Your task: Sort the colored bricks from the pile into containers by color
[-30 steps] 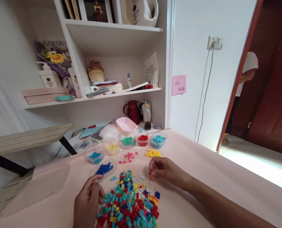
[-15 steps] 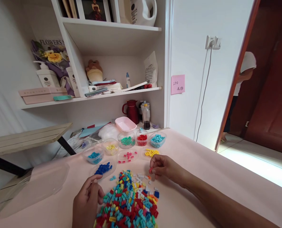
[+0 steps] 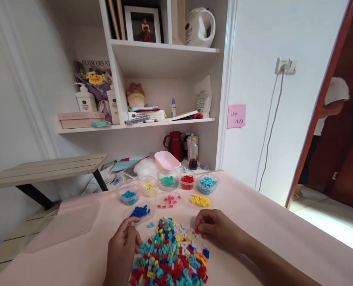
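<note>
A heap of small toy building bricks in many colours lies on the pink tabletop in front of me. My right hand, at the heap's far right edge, pinches a small red brick between thumb and fingertips. Along the heap's left side rests my left hand, fingers loosely bent and apart, with nothing visible in it. Its index fingertip reaches the near rim of a clear tub of dark blue bricks. Yellow bricks and pink bricks sit in shallow clear tubs beyond the heap.
Farther back, clear tubs hold blue, pale yellow, green, red and light blue bricks. Behind them stand a pink basin and a bottle. A clear lid lies left. A person stands by the doorway.
The view has turned left, so everything appears farther right and slightly lower. My right hand still pinches a small red piece near the heap; the left hand keeps its place beside it.
</note>
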`<state>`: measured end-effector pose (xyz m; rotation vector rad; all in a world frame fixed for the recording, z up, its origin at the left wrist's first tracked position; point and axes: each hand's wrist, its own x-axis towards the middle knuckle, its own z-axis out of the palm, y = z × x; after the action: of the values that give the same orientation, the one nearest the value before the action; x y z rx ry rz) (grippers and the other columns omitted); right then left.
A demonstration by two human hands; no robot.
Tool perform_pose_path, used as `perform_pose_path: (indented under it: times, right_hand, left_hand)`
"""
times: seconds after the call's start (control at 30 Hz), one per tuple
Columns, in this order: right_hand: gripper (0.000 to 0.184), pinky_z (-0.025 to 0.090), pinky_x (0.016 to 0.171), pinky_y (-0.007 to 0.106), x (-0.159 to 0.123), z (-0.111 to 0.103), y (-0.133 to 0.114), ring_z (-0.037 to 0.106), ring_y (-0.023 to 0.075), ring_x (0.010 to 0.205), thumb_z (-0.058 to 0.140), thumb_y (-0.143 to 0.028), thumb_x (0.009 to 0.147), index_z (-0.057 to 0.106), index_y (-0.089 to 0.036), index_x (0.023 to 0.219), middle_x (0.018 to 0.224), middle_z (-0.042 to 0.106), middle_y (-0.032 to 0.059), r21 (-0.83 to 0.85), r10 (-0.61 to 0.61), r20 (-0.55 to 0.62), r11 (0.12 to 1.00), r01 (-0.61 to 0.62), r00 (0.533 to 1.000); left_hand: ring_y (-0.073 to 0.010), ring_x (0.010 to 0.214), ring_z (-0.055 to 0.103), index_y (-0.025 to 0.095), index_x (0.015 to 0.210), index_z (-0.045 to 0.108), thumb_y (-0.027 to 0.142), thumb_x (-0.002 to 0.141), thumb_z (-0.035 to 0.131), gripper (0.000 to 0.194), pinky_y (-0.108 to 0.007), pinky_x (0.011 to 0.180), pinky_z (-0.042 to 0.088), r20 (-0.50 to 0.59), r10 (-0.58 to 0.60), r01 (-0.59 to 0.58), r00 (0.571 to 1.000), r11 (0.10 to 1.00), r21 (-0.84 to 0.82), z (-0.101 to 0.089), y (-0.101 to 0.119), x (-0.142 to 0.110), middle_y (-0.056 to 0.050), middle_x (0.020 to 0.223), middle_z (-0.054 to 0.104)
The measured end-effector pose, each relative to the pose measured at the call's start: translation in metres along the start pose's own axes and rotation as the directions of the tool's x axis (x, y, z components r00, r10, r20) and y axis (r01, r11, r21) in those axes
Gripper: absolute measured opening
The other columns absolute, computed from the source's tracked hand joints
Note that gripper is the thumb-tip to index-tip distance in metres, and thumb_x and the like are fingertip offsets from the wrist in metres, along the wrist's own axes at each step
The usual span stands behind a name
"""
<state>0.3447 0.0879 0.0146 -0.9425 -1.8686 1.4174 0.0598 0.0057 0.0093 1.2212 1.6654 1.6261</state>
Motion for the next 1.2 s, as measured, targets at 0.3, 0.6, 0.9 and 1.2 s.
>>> perform_pose_path:
  times: [0.3, 0.6, 0.9, 1.2]
  right_hand:
    - [0.009, 0.045, 0.059, 0.027, 0.069, -0.045, -0.047, 0.061, 0.014, 0.059, 0.055, -0.024, 0.076, 0.061, -0.018, 0.079, 0.073, 0.066, 0.0008, -0.438, -0.226, -0.422, 0.899, 0.021, 0.878]
    - [0.027, 0.048, 0.062, 0.029, 0.089, -0.048, -0.039, 0.063, 0.0147, 0.064, 0.052, -0.029, 0.081, 0.061, -0.02, 0.105, 0.087, 0.065, 0.0032, -0.383, -0.215, -0.543, 0.924, -0.012, 0.812]
    - [0.032, 0.036, 0.047, 0.024, 0.007, -0.017, -0.025, 0.049, 0.0099, 0.05, 0.06, -0.045, 0.078, 0.063, -0.016, 0.09, 0.065, 0.055, -0.0018, 0.03, -0.012, -0.29, 0.999, 0.022, 0.957]
    - [0.02, 0.043, 0.063, 0.027, -0.005, -0.014, -0.011, 0.056, 0.015, 0.069, 0.058, -0.025, 0.077, 0.073, -0.021, 0.091, 0.08, 0.064, 0.0031, -0.386, -0.008, -0.153, 0.921, -0.052, 0.988]
  left_hand:
    - [-0.0137, 0.039, 0.049, 0.018, 0.1, 0.063, 0.057, 0.071, 0.055, 0.049, -0.024, 0.044, 0.04, 0.001, -0.043, 0.043, 0.999, 0.998, -0.052, 0.0, -0.002, 0.003, 0.005, 0.047, 0.056]
    - [-0.0131, 0.038, 0.047, 0.016, 0.098, 0.062, 0.056, 0.071, 0.055, 0.049, -0.023, 0.04, 0.035, -0.039, -0.082, 0.077, 0.996, 0.991, -0.106, -0.001, 0.004, 0.004, 0.004, 0.048, 0.055]
    - [-0.012, 0.04, 0.048, 0.017, 0.097, 0.061, 0.05, 0.074, 0.053, 0.041, -0.021, 0.039, 0.031, -0.044, -0.075, 0.071, 0.996, 0.993, -0.096, -0.002, 0.005, 0.005, 0.005, 0.05, 0.055]
    - [-0.0121, 0.042, 0.049, 0.017, 0.095, 0.061, 0.042, 0.077, 0.051, 0.033, -0.022, 0.043, 0.038, -0.038, -0.043, 0.043, 0.998, 0.999, -0.012, 0.0, 0.011, 0.002, 0.005, 0.051, 0.055]
